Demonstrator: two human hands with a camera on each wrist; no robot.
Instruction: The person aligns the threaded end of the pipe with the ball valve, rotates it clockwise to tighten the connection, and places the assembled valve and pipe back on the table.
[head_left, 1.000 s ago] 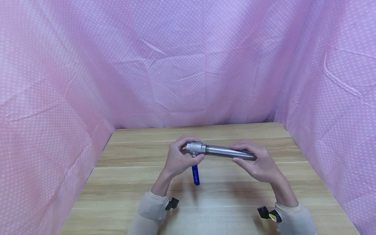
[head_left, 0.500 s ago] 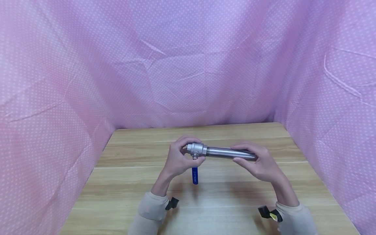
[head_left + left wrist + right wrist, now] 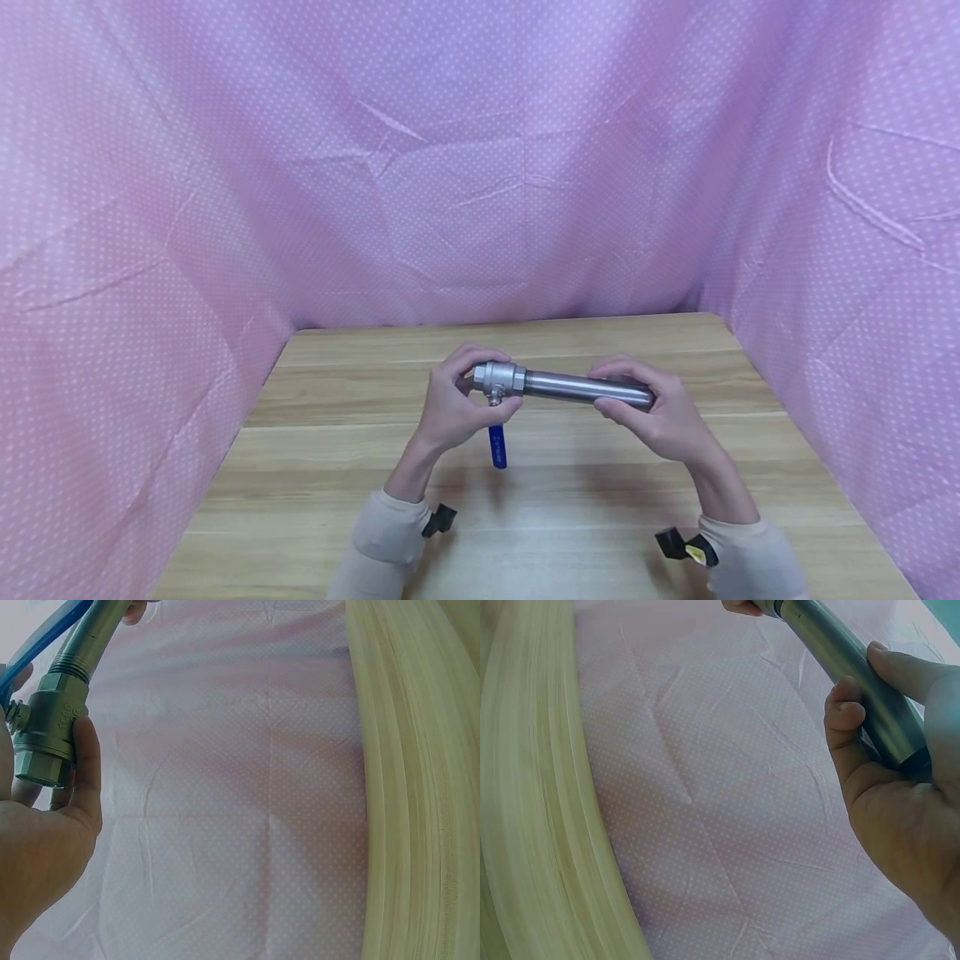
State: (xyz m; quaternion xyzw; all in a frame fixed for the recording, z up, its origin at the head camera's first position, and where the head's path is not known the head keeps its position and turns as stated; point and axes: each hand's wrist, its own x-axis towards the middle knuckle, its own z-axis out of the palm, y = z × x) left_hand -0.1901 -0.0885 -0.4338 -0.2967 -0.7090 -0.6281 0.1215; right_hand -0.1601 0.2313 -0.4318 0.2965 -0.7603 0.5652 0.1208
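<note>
My left hand (image 3: 452, 407) grips a silver ball valve (image 3: 499, 379), fingers over its far side and thumb on the near side. The valve's blue lever handle (image 3: 498, 447) points down toward me. A steel pipe (image 3: 566, 386) runs rightward from the valve; in the left wrist view some thread (image 3: 70, 666) shows where it meets the valve body (image 3: 51, 720). Around the pipe's right end curls my right hand (image 3: 663, 417), its thumb along the pipe (image 3: 855, 664) in the right wrist view. Valve and pipe are held up over the table, nearly level.
Below lies a wood-grain table (image 3: 555, 533). Pink dotted cloth (image 3: 480, 183) hangs behind it and along both sides. A black wrist mount (image 3: 440, 520) sits by the left sleeve, another black mount (image 3: 686, 546) by the right.
The blue lever has swung slightly, first left and then a little back. My right fingers have shifted on the pipe, and the valve and pipe dipped and rose slightly.
</note>
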